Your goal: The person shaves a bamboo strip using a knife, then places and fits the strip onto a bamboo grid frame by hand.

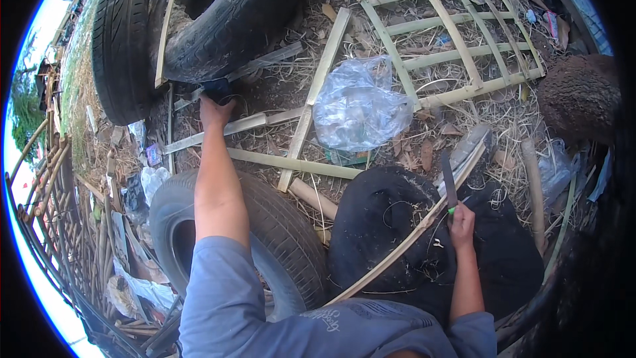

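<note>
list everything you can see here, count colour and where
tyres: three, black; two upper left, one lower left under the left arm
bamboo lattice: one, pale green, flat on the ground, upper right
loose bamboo slats: several, pale, crossing on the ground at centre
clear plastic bag: one, crumpled, beside the lattice
long bamboo strip: one, tan, lying across the dark-clothed lap
knife: one, dark blade, green at the handle, in the right hand
dark small object: one, at the left fingertips; kind unclear
bamboo fence: one, brown, left edge
left hand: reaching out to the dark object by the tyre
right hand: gripping the knife
</note>
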`<state>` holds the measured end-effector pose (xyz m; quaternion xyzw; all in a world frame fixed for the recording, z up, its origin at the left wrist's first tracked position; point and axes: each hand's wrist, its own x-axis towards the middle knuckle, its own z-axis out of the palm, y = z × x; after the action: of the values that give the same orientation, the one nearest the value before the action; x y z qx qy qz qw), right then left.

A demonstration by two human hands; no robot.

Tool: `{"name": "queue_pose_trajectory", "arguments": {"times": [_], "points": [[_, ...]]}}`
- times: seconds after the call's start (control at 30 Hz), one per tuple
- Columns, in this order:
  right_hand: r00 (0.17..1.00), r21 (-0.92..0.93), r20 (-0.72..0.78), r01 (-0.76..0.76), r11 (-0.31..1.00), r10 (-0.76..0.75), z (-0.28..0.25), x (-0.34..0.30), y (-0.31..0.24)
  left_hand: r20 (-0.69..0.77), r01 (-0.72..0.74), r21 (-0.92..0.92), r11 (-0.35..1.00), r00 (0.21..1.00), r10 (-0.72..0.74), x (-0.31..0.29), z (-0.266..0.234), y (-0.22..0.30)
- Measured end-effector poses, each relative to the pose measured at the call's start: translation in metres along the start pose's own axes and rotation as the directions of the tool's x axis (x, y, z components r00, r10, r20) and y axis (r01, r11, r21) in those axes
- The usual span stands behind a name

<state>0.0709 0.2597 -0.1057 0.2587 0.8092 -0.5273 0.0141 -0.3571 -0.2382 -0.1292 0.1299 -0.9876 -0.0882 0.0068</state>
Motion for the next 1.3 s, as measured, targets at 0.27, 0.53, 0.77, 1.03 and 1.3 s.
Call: {"name": "queue_pose_trajectory", "arguments": {"times": [0.27, 0.53, 0.77, 1.03, 1.3], "points": [[1.0, -0.027, -0.016, -0.005, 1.0, 0.004, 0.001, 0.0, 0.003, 0.004, -0.032, -0.068, 0.997, 0.999, 0.033, 0.007, 0.009, -0.009], [1.0, -0.038, -0.015, 0.005, 0.999, -0.006, 0.0, 0.0, 0.019, -0.019, -0.006, -0.08, 0.997, 1.0, 0.004, 0.015, 0.02, -0.017], [0.999, -0.084, -0.034, 0.024, 0.996, -0.027, -0.002, -0.001, 0.023, -0.016, -0.013, -0.045, 0.999, 1.0, 0.013, 0.016, 0.023, -0.024], [1.0, -0.063, 0.009, 0.029, 0.998, -0.028, -0.003, 0.0, 0.012, 0.003, 0.031, -0.063, 0.998, 1.0, -0.031, 0.022, 0.035, -0.029], [0.998, -0.031, -0.046, 0.051, 0.998, -0.052, 0.006, 0.006, -0.015, 0.126, 0.093, 0.242, 0.966, 0.984, -0.126, 0.045, 0.011, -0.042]]}}
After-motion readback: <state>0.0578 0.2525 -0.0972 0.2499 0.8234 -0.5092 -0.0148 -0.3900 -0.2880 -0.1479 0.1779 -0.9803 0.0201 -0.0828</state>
